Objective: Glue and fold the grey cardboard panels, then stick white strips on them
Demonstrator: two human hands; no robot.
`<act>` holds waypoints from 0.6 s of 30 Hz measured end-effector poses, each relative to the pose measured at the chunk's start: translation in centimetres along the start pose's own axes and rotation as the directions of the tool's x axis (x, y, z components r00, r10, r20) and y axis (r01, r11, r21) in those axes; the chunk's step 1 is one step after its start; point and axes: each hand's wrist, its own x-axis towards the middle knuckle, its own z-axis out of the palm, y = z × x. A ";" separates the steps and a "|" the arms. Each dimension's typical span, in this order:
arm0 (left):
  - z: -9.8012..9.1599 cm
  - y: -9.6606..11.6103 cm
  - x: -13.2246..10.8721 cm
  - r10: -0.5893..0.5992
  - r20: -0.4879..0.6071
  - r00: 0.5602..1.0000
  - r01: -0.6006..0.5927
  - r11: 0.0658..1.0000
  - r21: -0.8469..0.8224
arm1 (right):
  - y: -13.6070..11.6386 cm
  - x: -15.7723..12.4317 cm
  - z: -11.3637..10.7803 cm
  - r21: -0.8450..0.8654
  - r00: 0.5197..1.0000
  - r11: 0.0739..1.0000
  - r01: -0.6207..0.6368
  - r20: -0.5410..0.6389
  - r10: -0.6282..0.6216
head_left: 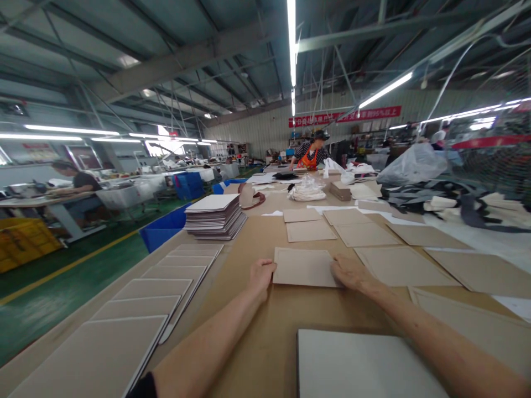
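Observation:
A beige rectangular panel (305, 267) is held between my two hands above the brown-covered table. My left hand (262, 276) pinches its left edge, and my right hand (350, 273) grips the right edge. Just beyond and to the right, similar beige panels (365, 234) lie flat in rows. Close to my body sits a pale board or stack of boards (360, 362) with a dark side edge. Along the left, overlapping beige panels with white edges (143, 307) form a row.
A tall stack of panels (215, 213) stands at the left table edge, beside a blue bin (164, 228). Farther back are white bundled cloth (307, 190), dark fabric strips (431, 199) and a clear plastic bag (415, 164). A person in an orange apron (311, 157) leans over the far end.

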 end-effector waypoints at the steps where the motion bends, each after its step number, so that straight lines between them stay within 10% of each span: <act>1: -0.5 -0.1 -0.3 -0.027 -0.027 0.999 0.026 0.999 -0.020 | -0.5 -0.7 -0.2 -0.004 1.000 1.000 0.019 -0.010 -0.019; 9: -2.0 2.6 -5.4 -0.128 -0.095 0.987 0.103 0.969 -0.226 | -6.7 -8.0 -3.3 -0.024 0.940 0.954 0.299 -0.165 -0.299; 18: -0.4 8.8 -13.1 0.183 -0.009 0.983 -0.174 0.915 -0.365 | -6.5 -11.2 -5.8 -0.034 0.900 0.971 0.238 -0.369 -0.234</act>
